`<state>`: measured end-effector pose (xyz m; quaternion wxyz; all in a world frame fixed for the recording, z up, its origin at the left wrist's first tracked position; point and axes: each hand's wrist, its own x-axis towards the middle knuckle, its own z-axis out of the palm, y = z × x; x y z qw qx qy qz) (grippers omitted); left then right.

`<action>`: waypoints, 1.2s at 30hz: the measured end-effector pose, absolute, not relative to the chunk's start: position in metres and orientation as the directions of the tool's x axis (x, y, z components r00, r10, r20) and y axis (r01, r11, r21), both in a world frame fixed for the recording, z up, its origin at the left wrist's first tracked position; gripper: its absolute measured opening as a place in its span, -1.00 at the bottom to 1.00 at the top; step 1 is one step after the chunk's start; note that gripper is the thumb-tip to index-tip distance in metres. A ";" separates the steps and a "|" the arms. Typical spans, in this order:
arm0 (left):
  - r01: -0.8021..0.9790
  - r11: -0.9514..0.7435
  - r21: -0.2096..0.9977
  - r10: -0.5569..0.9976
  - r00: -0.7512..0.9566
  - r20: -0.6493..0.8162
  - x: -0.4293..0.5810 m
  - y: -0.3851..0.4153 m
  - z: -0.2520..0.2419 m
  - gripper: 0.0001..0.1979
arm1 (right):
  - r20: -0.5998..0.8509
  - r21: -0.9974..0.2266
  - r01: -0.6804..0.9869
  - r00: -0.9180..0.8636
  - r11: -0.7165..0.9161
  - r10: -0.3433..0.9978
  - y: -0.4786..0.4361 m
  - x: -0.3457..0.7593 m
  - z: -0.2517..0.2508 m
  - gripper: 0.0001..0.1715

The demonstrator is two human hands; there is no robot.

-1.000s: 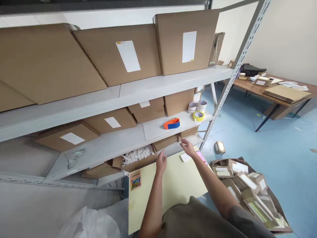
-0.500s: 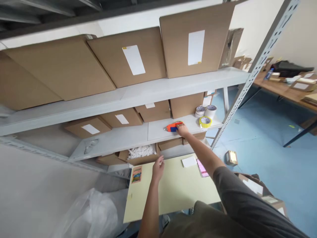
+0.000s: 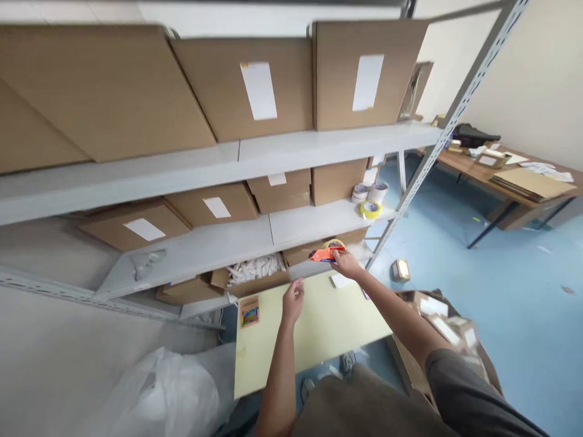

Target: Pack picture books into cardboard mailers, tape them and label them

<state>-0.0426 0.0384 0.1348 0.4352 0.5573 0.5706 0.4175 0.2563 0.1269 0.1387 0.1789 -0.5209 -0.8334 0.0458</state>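
Observation:
My right hand (image 3: 347,265) is closed around an orange tape dispenser (image 3: 322,255) with a yellowish roll of tape on it. The dispenser is in the air, in front of the lower shelf boards. My left hand (image 3: 293,300) hangs over the pale yellow table (image 3: 314,328), fingers loosely bent and apart, with nothing visible in it. A small white card stack (image 3: 340,280) lies on the table below my right forearm. At the table's left end lies an orange booklet with a colourful picture (image 3: 250,311).
Cardboard boxes (image 3: 268,85) line the grey metal shelves. Tape rolls, one of them yellow (image 3: 370,210), stand at the middle shelf's right end. An open box holds white pieces (image 3: 257,269). A plastic bag (image 3: 173,388) is at lower left; a large carton of parcels (image 3: 437,321) stands at right.
My right hand has lifted the tape dispenser off the middle shelf and brought it nearer, over the table's far edge. The view has shifted; my left hand stays over the table.

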 end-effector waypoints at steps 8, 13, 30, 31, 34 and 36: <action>0.267 0.139 0.954 0.984 0.067 -0.162 -0.050 -0.011 0.082 -0.66 | -0.202 -0.253 0.966 -0.100 0.047 0.974 -0.020 0.244 0.034 -0.58; 0.325 0.168 0.931 0.973 0.098 -0.210 -0.054 -0.050 0.066 -0.71 | -0.416 -0.189 0.970 0.065 -0.156 0.907 -0.043 0.249 -0.011 -0.51; 0.181 0.208 0.961 0.950 -0.270 -0.155 -0.054 -0.086 0.068 -0.53 | 0.022 -0.757 0.652 0.088 -0.041 0.996 -0.072 0.248 -0.004 -0.58; 0.175 0.201 0.964 0.944 -0.296 -0.143 -0.058 -0.091 0.072 -0.51 | 0.041 -0.792 0.611 0.079 -0.016 0.996 -0.076 0.244 0.000 -0.53; 0.161 0.197 0.967 0.912 -0.393 -0.121 -0.073 -0.118 0.080 -0.48 | 0.038 -0.870 0.491 0.002 0.032 0.999 -0.080 0.229 0.011 -0.41; 0.154 0.197 0.968 0.873 -0.477 -0.102 -0.082 -0.146 0.084 -0.47 | 0.011 -0.904 0.427 -0.057 0.034 0.998 -0.076 0.216 0.019 -0.36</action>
